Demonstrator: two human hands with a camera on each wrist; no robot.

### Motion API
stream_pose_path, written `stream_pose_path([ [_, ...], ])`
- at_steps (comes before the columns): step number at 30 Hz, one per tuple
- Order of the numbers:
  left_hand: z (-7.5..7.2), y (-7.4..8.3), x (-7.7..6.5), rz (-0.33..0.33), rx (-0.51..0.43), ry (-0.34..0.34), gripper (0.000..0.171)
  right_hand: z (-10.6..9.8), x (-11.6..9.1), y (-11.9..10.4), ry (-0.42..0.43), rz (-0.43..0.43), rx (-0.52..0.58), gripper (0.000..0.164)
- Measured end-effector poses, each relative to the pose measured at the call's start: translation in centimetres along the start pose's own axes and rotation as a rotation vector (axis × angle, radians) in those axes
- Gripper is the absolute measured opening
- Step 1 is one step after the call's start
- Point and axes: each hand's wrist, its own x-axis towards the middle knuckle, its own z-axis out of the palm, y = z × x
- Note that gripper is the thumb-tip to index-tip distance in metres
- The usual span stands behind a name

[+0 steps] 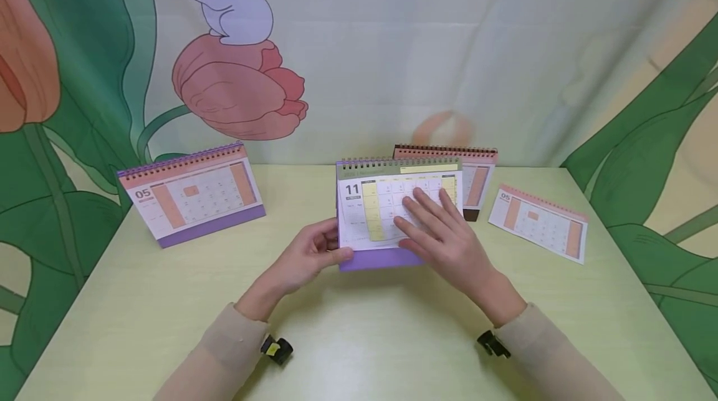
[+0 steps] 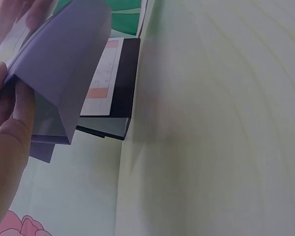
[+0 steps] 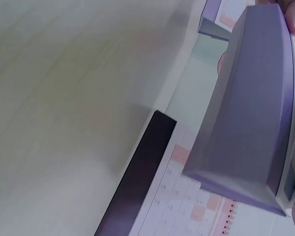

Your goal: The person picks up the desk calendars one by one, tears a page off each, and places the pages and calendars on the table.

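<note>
A purple spiral desk calendar [image 1: 361,259], its page reading 11 with yellow columns, is held up near the middle of the table. My left hand [image 1: 305,257] grips its lower left corner, thumb in front and fingers tucked behind. My right hand [image 1: 449,245] lies on the page's right half with fingers straight and spread. In the left wrist view, the fingers of the left hand reach inside the folded base of the calendar [image 2: 64,59]. The calendar's purple underside [image 3: 241,108] shows in the right wrist view, tilted and apart from the table.
Behind stands a black-based calendar [image 1: 477,186], partly hidden. A second purple calendar [image 1: 193,198], showing 05, stands at the left. A loose calendar pad [image 1: 538,223] showing 05 lies at the right. A printed curtain [image 1: 392,64] hangs along the table's back edge.
</note>
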Motion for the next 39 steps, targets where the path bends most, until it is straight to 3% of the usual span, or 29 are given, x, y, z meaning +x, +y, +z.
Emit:
stream_pose_path([
  [7,-0.1,0.0,-0.1,-0.027,-0.012,-0.007,0.051,-0.3,-0.5,0.4,-0.068,-0.027,0.028,0.047],
  [14,-0.3,0.1,-0.2,-0.027,-0.003,0.005,0.052,-0.9,-0.7,0.7,-0.209,-0.024,0.035,0.067],
  [17,-0.2,0.2,-0.1,-0.028,-0.011,0.004,0.052,-0.9,-0.9,0.6,-0.239,-0.01,0.029,0.057],
  [21,0.0,0.2,-0.1,-0.038,-0.014,0.006,0.051,-0.3,-1.2,0.2,-0.196,0.015,0.02,0.039],
  [29,0.3,0.1,0.2,-0.02,-0.022,-0.003,0.051,0.7,-1.2,-1.0,-0.078,0.076,-0.037,0.04],
  [34,0.3,0.1,0.3,-0.023,-0.024,-0.002,0.051,0.7,-1.1,-1.6,-0.057,0.114,-0.103,0.039],
  [39,0.4,0.2,0.4,-0.04,-0.038,0.023,0.049,0.9,-1.2,-2.0,-0.056,0.099,-0.115,0.032],
])
